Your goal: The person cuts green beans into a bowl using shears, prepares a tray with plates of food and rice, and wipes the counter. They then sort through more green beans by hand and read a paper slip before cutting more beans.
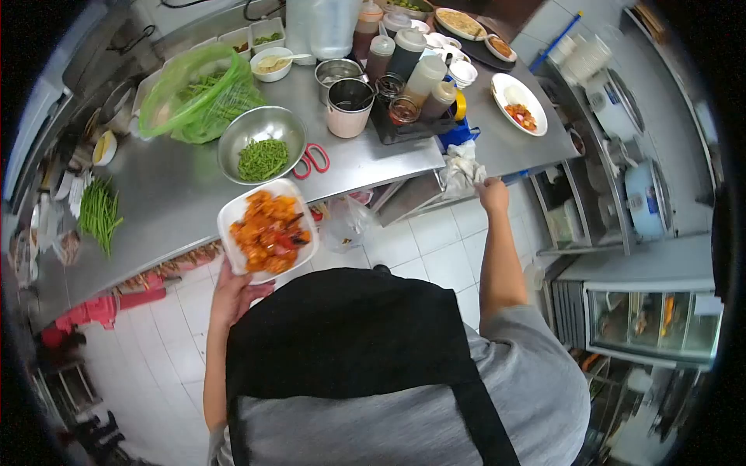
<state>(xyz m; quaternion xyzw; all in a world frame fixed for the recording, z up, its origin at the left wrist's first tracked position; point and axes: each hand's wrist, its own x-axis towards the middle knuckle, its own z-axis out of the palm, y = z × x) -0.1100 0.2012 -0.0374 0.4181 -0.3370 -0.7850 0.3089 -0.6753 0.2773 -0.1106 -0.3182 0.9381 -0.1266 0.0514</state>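
My left hand (231, 293) holds a white square dish (225, 219) by its near edge, in front of the steel counter. Glossy orange-red pieces of food (270, 233) fill the dish. On the right, my right hand (492, 194) is closed at the edge of a crumpled white cloth (463, 169) that hangs at the counter's edge; the fingertips are partly hidden. Just beyond the dish, a steel bowl (229, 147) holds chopped green beans (264, 160). Beside the bowl lie red-handled scissors (311, 160).
A tray of sauce bottles (427, 78) stands near a pink-and-black pot (347, 116). An oval plate (536, 93) of food sits at the right. A green bag (210, 93) and long green beans (99, 213) lie at the left. Rice cookers (647, 198) occupy the right shelves.
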